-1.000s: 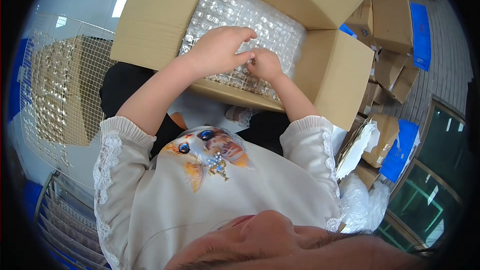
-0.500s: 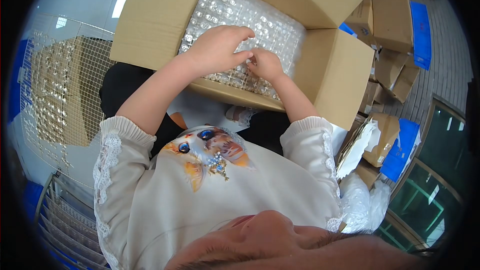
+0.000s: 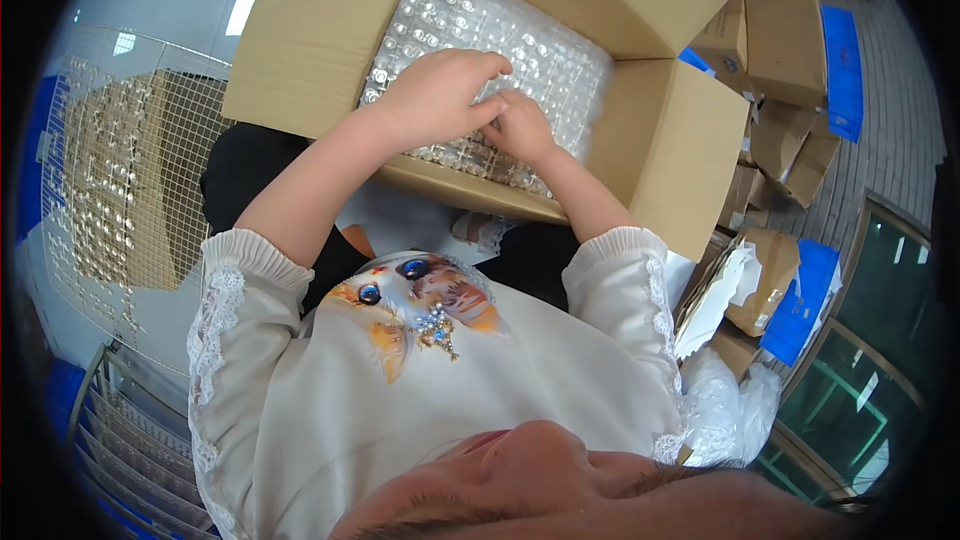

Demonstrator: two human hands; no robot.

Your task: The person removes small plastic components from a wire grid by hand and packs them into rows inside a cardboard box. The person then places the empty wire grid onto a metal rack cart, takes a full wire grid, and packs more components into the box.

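Inside an open cardboard box (image 3: 690, 165), a wire rack with rows of small shiny ring-like pieces (image 3: 430, 15) lies under or beside clear plastic wrap (image 3: 570, 50). My left hand (image 3: 440, 90) is over the rack, its fingers curved and its thumb apart from the forefinger. My right hand (image 3: 523, 128) is closed, its fingertips drawn together against my left thumb. Whatever lies between the right fingertips is hidden.
A wire grid (image 3: 190, 130) hung with many shiny pieces stands at left. Below it is a slatted metal rack (image 3: 140, 430). Cardboard cartons (image 3: 785, 35), blue sheets (image 3: 843, 70) and plastic bags (image 3: 715, 395) sit at right.
My right hand has shifted slightly left and up, closer to my left thumb. My left hand stays nearly in place.
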